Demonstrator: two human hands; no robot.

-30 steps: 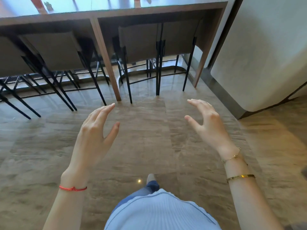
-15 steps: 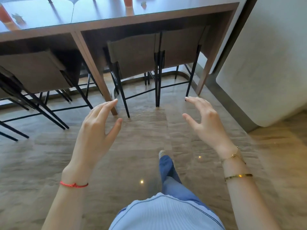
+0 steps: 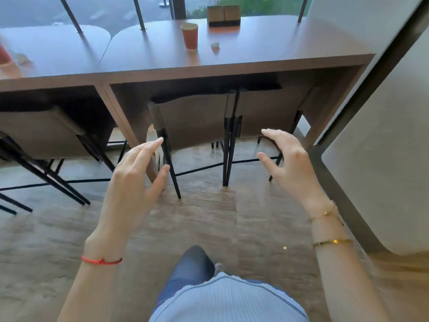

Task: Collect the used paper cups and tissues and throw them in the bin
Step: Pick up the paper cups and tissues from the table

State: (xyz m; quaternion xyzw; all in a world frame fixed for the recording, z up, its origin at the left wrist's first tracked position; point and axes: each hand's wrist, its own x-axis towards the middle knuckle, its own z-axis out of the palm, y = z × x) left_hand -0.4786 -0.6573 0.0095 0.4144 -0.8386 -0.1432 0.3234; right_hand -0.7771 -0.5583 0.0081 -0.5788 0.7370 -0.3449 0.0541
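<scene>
A red paper cup (image 3: 190, 36) stands upright on the long brown counter (image 3: 267, 49) by the window. A small crumpled tissue (image 3: 215, 45) lies just right of it. A second red cup (image 3: 3, 54) shows blurred at the far left edge, with another crumpled bit (image 3: 22, 58) beside it. My left hand (image 3: 132, 180) and my right hand (image 3: 290, 166) hover in front of me, well below and short of the counter top, fingers spread, holding nothing. No bin is in view.
Grey chairs (image 3: 192, 119) with thin black legs are tucked under the counter. A wooden box (image 3: 224, 16) stands at the counter's back by the glass. A pale rounded wall (image 3: 383, 140) closes in on the right. Tiled floor (image 3: 209, 217) lies between me and the chairs.
The view has lifted and come closer to the counter, so its top with the cup and tissue now shows. Both hands stay open and raised in the same pose.
</scene>
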